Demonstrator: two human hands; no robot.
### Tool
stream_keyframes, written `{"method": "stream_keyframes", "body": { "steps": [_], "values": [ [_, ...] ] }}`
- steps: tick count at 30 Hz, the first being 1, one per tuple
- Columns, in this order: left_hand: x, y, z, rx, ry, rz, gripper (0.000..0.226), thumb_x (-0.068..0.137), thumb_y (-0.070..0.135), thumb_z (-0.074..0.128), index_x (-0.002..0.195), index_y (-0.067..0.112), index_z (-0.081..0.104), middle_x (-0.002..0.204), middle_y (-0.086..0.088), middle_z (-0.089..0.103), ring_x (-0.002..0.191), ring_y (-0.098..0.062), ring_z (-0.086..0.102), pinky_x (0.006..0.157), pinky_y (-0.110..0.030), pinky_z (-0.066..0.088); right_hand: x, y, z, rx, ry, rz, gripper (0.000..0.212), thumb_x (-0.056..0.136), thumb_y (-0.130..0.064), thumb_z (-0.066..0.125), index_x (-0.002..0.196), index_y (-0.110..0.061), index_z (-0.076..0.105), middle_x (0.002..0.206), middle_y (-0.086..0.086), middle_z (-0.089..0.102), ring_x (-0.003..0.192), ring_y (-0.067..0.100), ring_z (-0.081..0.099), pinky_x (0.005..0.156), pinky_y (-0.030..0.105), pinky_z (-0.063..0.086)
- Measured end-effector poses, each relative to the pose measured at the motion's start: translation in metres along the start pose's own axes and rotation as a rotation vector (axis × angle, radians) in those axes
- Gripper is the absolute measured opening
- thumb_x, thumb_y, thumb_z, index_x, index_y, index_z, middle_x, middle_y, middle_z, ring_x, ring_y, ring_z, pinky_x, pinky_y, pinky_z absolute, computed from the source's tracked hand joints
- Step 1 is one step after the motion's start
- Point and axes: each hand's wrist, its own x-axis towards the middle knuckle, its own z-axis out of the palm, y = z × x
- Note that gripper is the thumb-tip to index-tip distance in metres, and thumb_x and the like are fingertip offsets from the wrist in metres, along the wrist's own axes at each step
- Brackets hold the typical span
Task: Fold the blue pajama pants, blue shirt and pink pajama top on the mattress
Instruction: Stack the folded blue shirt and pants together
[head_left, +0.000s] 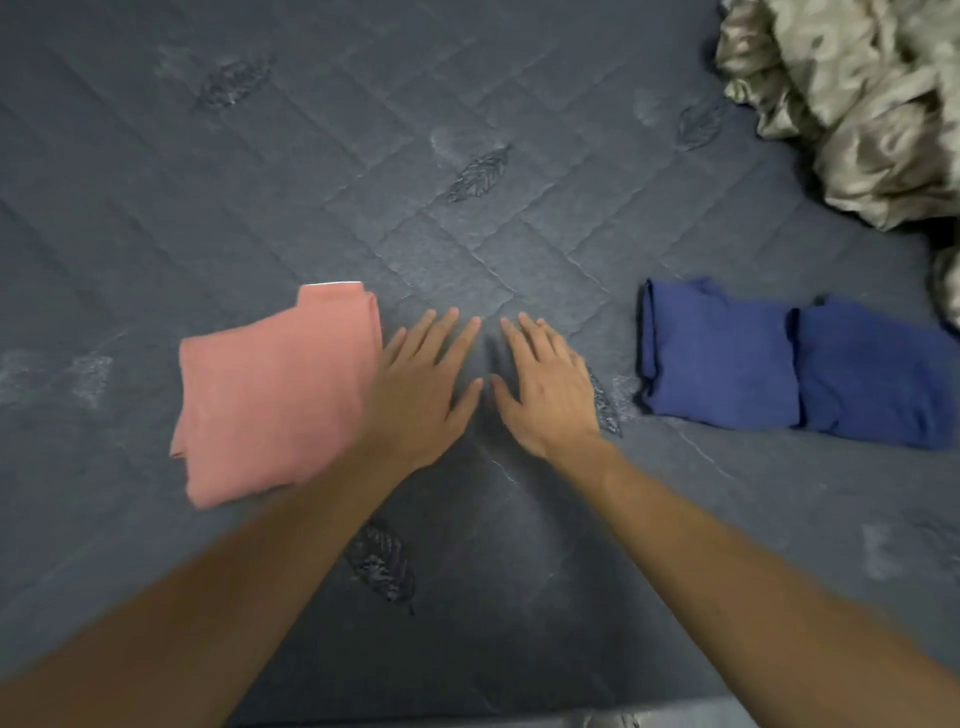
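Your left hand (423, 392) and right hand (545, 387) lie side by side, palms down, fingers straight, pointing toward twelve o'clock, both forearms bare.

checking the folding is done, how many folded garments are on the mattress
3: the pink pajama top left of both hands, and two blue garments side by side at right, one nearer the hands, the other beyond it.

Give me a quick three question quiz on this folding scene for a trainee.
1. True or false: the left hand grips the pink top.
2. Which lies farther right on the mattress: A) pink top, B) blue clothes?
3. What sits crumpled at the top right corner?

Key:
1. False; both it and the right hand are flat, fingers spread, holding nothing.
2. B.
3. A beige patterned blanket.
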Motion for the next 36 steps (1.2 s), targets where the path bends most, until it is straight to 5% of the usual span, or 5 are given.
{"method": "stream_keyframes", "body": {
  "steps": [14, 21, 25, 29, 36],
  "values": [
    [0.124, 0.287, 0.042, -0.001, -0.077, 0.036, 0.072, 0.097, 0.059, 0.027, 0.160, 0.024, 0.026, 0.163, -0.008, 0.033, 0.152, -0.028, 0.029, 0.122, -0.044, 0.027, -0.066, 0.308, -0.108, -0.003, 0.102, 0.069, 0.069, 0.096, -0.052, 0.046, 0.156, -0.020, 0.038, 0.163, 0.008, 0.037, 0.150, 0.030, 0.033, 0.115, 0.048, 0.037],
    [0.189, 0.401, 0.100, -0.063, -0.120, 0.102, 0.072, 0.100, 0.058, 0.027, 0.161, 0.019, 0.021, 0.162, -0.009, 0.034, 0.146, -0.028, 0.036, 0.108, -0.044, 0.042, -0.059, 0.450, -0.114, 0.018, 0.067, 0.277, 0.070, 0.095, -0.050, 0.055, 0.157, -0.027, 0.033, 0.165, 0.003, 0.030, 0.150, 0.036, 0.027, 0.108, 0.056, 0.043],
    [0.225, 0.455, 0.153, -0.149, -0.261, 0.123, 0.074, 0.103, 0.052, 0.038, 0.161, 0.012, 0.016, 0.159, -0.010, 0.034, 0.141, -0.029, 0.039, 0.110, -0.042, 0.042, -0.048, 0.533, -0.103, 0.162, 0.000, 0.526, 0.082, 0.092, -0.049, 0.063, 0.160, -0.028, 0.022, 0.168, 0.006, 0.017, 0.151, 0.040, 0.019, 0.114, 0.061, 0.034],
    [0.256, 0.491, 0.183, -0.158, -0.303, -0.150, 0.083, 0.099, 0.053, 0.049, 0.159, 0.005, 0.017, 0.156, -0.018, 0.029, 0.139, -0.035, 0.032, 0.109, -0.045, 0.041, -0.044, 0.591, -0.102, 0.282, -0.029, 0.714, 0.097, 0.085, -0.058, 0.071, 0.160, -0.025, 0.018, 0.161, 0.015, 0.020, 0.145, 0.043, 0.023, 0.113, 0.059, 0.034],
    [0.285, 0.520, 0.194, 0.000, -0.297, -0.416, 0.093, 0.092, 0.065, 0.052, 0.151, -0.001, 0.026, 0.141, -0.027, 0.040, 0.123, -0.044, 0.044, 0.103, -0.048, 0.041, -0.041, 0.618, -0.101, 0.486, -0.045, 0.518, 0.091, 0.083, -0.052, 0.075, 0.155, -0.026, 0.025, 0.151, 0.009, 0.039, 0.132, 0.035, 0.050, 0.106, 0.054, 0.046]
  ]
}}
